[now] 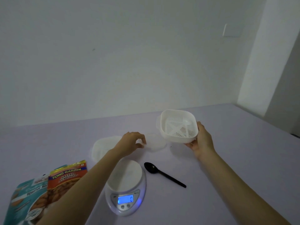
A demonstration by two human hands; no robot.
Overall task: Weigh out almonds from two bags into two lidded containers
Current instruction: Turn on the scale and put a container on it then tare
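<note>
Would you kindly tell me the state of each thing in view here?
Scale: switched on, display reads 0, nothing on it.
Slotted basket: lifted, tilted, empty, held by right hand.
Clear lid: flat on table, edge seemingly pinched by left hand.
White container: on table, contents unclear.
Black spoon: lying on table, empty.
Orange almond bag: lying flat, overlapping teal almond bag.
</note>
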